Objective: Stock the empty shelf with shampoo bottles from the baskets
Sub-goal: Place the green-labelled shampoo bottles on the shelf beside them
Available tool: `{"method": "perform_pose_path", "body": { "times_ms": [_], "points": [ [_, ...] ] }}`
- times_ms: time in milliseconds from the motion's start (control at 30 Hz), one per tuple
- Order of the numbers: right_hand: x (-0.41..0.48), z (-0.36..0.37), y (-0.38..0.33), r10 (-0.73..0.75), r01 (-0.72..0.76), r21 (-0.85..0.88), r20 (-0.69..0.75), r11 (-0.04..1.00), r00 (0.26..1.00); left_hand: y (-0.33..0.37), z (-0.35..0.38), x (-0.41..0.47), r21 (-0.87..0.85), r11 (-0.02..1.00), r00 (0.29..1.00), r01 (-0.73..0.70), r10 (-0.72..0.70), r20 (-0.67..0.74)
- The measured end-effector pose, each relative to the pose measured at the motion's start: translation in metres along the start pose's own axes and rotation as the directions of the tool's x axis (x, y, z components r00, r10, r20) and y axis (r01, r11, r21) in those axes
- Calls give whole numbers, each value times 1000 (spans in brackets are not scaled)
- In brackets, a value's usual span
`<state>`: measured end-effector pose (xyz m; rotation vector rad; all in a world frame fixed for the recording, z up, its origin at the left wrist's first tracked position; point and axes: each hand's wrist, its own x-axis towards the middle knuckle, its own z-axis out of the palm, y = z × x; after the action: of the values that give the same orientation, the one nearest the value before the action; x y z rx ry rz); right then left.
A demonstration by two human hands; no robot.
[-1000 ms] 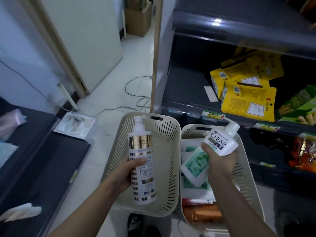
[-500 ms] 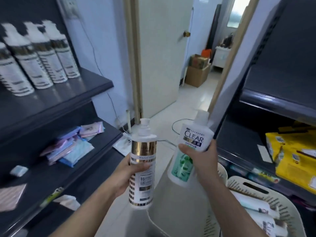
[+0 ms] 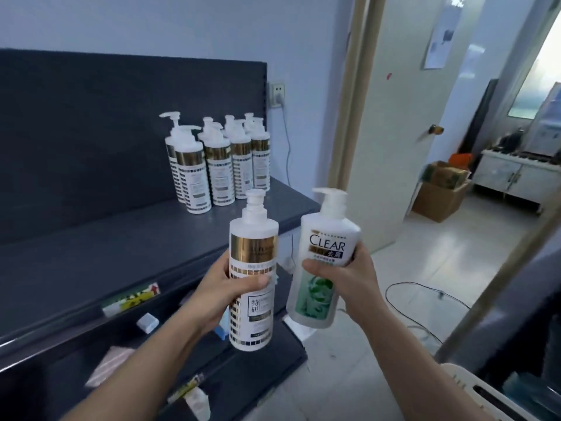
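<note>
My left hand (image 3: 228, 289) grips a white pump bottle with a gold band (image 3: 252, 278), held upright in front of the dark shelf (image 3: 91, 253). A white and green CLEAR shampoo bottle (image 3: 322, 262) leans slightly left in my right hand (image 3: 349, 278), just right of the gold one. At the shelf's far right end stand several matching white and gold pump bottles (image 3: 217, 165) in a tight cluster. The shelf surface to their left and front is bare. A corner of a cream basket (image 3: 473, 387) shows at the bottom right.
Lower shelves (image 3: 145, 369) hold small packets and price tags. An open white door (image 3: 394, 123) stands right of the shelf, with cardboard boxes (image 3: 440, 192) and a cabinet beyond. A cable loops on the tiled floor (image 3: 425, 299). A dark shelf unit edges the right side.
The view has swung up and left from the baskets to the shelf. Both hands have lifted their bottles out of the baskets and raised them towards the top shelf.
</note>
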<state>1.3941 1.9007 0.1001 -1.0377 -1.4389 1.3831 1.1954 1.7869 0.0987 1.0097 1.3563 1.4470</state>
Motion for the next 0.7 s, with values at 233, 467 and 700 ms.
{"method": "perform_pose_path", "body": {
  "times_ms": [233, 467, 700],
  "points": [
    [47, 78, -28, -91, 91, 8, 132, 996, 987, 37, -74, 30, -11, 994, 991, -105, 104, -83],
    [94, 113, -47, -150, 157, -22, 190, 987, 970, 57, -107, 69, -11, 983, 966, -183, 177, -190],
    [157, 135, -49, -188, 206, -17, 339, 978, 922, 60, -124, 110, 9, 981, 934, -196, 189, -302]
  ]
}}
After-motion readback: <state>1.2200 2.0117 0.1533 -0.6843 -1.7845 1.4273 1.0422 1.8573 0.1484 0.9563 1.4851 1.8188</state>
